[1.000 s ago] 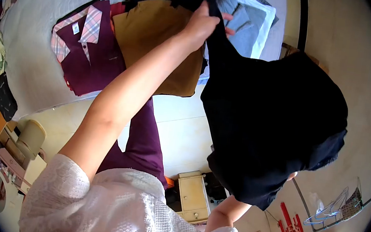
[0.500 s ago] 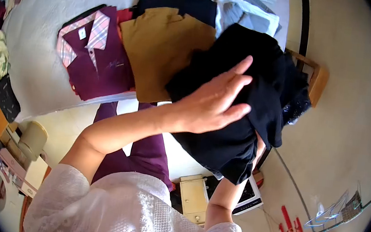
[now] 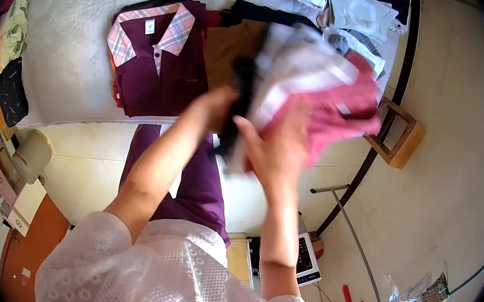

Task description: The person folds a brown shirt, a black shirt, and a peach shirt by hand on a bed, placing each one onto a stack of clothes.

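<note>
Right, both hands are up in front of the chest, bunched around garments. Left hand (image 3: 214,108) is closed on a dark garment (image 3: 239,99), fingers wrapped over its top edge; the cloth hangs as a narrow strip below. Right hand (image 3: 275,149) is curled under a pink and white garment (image 3: 327,95), thumb side toward the dark one, grip partly closed; motion blur hides the fingertips, so I can't say how tight. The two garments touch between the hands, held above the near edge of the bed (image 3: 65,63).

On the bed just beyond: a maroon shirt with plaid collar (image 3: 156,59) lying flat and folded, a tan garment (image 3: 227,49) beside it, mostly hidden by the held bundle. More folded clothes (image 3: 356,11) sit at the far corner. A small wooden stool (image 3: 400,140) stands on the floor to the right.

My read: the pieces are being separated. Best done by keeping each hand pinching one piece only, pulling apart sideways, not down, so neither drags on the folded stack. Risk: the dark strip slipping, its grip looks shallow.
</note>
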The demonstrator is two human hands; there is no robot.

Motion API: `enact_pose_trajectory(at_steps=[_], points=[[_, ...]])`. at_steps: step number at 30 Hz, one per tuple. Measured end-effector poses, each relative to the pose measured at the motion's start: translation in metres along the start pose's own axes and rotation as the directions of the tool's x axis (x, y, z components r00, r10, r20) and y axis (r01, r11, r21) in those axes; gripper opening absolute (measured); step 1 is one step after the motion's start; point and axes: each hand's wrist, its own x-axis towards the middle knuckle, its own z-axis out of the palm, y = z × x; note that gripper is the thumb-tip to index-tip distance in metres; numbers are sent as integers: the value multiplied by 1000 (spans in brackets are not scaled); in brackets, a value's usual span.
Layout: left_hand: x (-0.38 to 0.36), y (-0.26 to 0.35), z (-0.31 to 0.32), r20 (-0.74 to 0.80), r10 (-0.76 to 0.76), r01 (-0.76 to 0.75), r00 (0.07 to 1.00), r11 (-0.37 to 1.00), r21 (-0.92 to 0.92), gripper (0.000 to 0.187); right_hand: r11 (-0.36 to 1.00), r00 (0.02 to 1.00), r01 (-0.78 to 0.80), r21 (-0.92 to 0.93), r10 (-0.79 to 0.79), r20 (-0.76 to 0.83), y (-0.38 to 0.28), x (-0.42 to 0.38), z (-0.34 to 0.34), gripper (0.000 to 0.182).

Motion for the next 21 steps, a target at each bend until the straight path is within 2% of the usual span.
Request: enact_pose_trajectory(at_steps=[1, 2, 3, 4, 6, 7, 8, 9, 10, 11, 12, 13, 14, 15, 16, 17, 18, 19, 20, 21], points=[[-4, -6, -13, -169, -161, 116, 972, 961, -250, 40, 999, 995, 11, -50, -7, 97, -9, 8, 29, 88], [-5, -14, -24, -286, -351, 174, 892, 849, -499, 38, 995, 981, 28, -99, -8, 195, -20, 14, 50, 89], [-6, -21, -33, -333, -548, 170, 767, 675, -718, 37, 994, 982, 39, -102, -19, 189, -26, 17, 66, 89], [-7, -29, -37, -305, -731, 106, 610, 457, -883, 35, 993, 982, 46, -106, -26, 187, -30, 16, 72, 89], [-7, -39, -43, -185, -711, 128, 679, 363, -923, 35, 996, 979, 25, -83, -8, 202, -25, 13, 71, 89], [-7, -40, -36, -179, -713, 133, 678, 359, -924, 35, 998, 975, 49, -35, -40, 217, -19, 11, 67, 89], [-5, -39, -30, -322, -713, 81, 623, 468, -880, 37, 997, 974, 73, 15, -74, 216, -12, 13, 63, 88], [-3, -35, -26, -461, -691, 35, 556, 574, -818, 40, 990, 970, 132, 41, -138, 200, -5, 12, 52, 79], [-5, -31, -23, -462, -690, 39, 558, 578, -815, 40, 943, 970, 134, 305, -188, 155, 18, 14, 52, 73], [-9, -24, -21, -601, -683, -4, 415, 659, -752, 45, 824, 968, 137, 550, -228, 101, 44, 15, 52, 67], [-14, -15, -19, -718, -648, -31, 254, 736, -676, 51, 835, 996, 73, 546, -38, -76, 54, 16, 41, 63], [-20, -1, -17, -730, -593, -30, 341, 769, -639, 60, 833, 956, 11, 553, 153, -249, 63, 17, 29, 58], [-17, -5, -18, -735, -589, -30, 337, 773, -633, 60, 913, 921, -80, 400, 221, -321, 82, 19, 30, 62], [-11, -13, -18, -785, -497, 196, 369, 868, -457, 67, 864, 884, -251, 437, 388, -260, 101, 22, 46, 70], [-5, -19, -15, -811, -408, 401, 419, 885, -238, 75, 741, 883, -320, 591, 460, -98, 128, 24, 75, 77], [0, -21, -11, -796, -313, 387, 519, 916, -109, 81, 478, 868, -416, 774, 462, 182, 124, 25, 78, 79], [7, -30, -11, -811, -221, 401, 541, 916, 18, 73, 172, 823, -522, 836, 359, 440, 116, 27, 80, 80], [7, -19, -8, -804, -193, 334, 562, 942, 7, 69, 579, 897, -418, 700, 384, 218, 90, 26, 71, 76], [6, -7, -2, -797, -163, 268, 582, 964, -1, 65, 559, 943, -306, 771, 286, 168, 80, 27, 62, 73], [2, -8, 4, -798, -25, 47, 602, 999, 4, 62, 631, 967, -201, 749, 250, 49, 71, 26, 52, 70]])
